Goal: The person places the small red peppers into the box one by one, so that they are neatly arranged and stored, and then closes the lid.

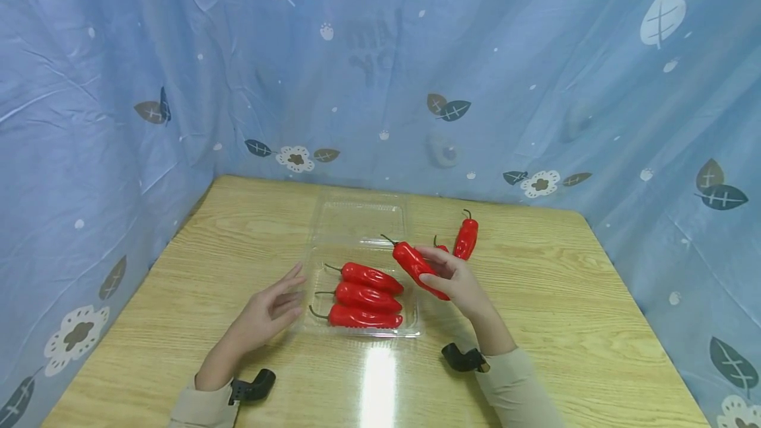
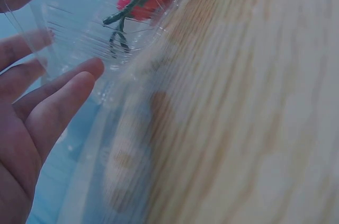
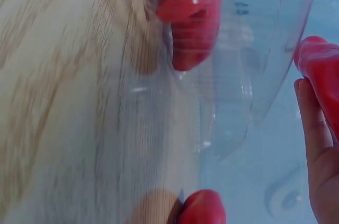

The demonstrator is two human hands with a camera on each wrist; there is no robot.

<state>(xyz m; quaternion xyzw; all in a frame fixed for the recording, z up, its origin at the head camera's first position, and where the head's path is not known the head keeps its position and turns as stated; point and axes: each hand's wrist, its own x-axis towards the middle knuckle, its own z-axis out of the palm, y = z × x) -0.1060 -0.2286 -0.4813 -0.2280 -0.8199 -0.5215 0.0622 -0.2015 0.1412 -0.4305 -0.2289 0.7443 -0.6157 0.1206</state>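
A clear plastic clamshell box (image 1: pixel 410 333) lies on the table with its lid (image 1: pixel 362 220) folded back. Three red chili peppers (image 1: pixel 367 298) lie side by side in its base, stems to the left. My right hand (image 1: pixel 458 281) grips another red chili pepper (image 1: pixel 409 259) between thumb and fingers above the base's right side, stem toward the upper left. The same pepper (image 3: pixel 324 75) shows at the right of the right wrist view. Beside the box's left wall is my left hand (image 1: pixel 264 314), fingers extended; in the left wrist view the fingers (image 2: pixel 61 107) appear at the clear plastic.
Behind my right hand, a red pepper (image 1: pixel 466 238) lies on the table, and another one (image 1: pixel 440 248) is mostly hidden by the hand. A blue patterned curtain (image 1: pixel 368 71) hangs around the wooden table (image 1: pixel 535 322). Each wrist carries a black camera mount (image 1: pixel 254 386).
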